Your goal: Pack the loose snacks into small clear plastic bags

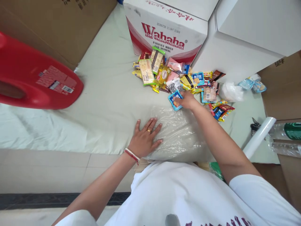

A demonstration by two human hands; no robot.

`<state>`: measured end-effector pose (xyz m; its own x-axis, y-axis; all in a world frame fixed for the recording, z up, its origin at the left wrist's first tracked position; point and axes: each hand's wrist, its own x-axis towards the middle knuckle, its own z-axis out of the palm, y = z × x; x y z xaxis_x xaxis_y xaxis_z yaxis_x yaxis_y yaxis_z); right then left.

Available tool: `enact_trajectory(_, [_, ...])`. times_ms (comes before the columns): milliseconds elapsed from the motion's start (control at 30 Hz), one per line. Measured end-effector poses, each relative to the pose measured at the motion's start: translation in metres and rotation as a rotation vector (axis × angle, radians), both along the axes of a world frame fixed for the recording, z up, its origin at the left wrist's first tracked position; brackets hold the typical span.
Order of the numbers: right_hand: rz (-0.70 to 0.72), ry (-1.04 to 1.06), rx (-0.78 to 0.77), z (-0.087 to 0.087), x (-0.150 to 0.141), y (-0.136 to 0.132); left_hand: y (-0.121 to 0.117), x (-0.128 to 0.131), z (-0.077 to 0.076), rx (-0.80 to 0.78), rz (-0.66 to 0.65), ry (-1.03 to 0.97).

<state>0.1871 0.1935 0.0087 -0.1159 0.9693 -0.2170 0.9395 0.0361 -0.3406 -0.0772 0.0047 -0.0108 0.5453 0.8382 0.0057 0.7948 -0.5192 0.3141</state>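
Red jug (44,75), Wahaha carton (164,34), clear bottles (285,147)

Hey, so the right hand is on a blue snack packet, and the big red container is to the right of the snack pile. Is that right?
Not quite: the head view shows the red container left of the snack pile. The right hand is on a blue snack packet.

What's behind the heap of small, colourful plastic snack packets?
A white-and-red cardboard Wahaha carton stands behind the left of the heap; packets hide part of its lower front.
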Motion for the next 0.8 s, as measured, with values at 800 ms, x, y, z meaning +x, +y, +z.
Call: enact_trajectory(800, [-0.123, -0.092, 0.159, 0.041, 0.045, -0.027, -0.002, -0.001, -0.002, 0.006, 0.02, -0.046])
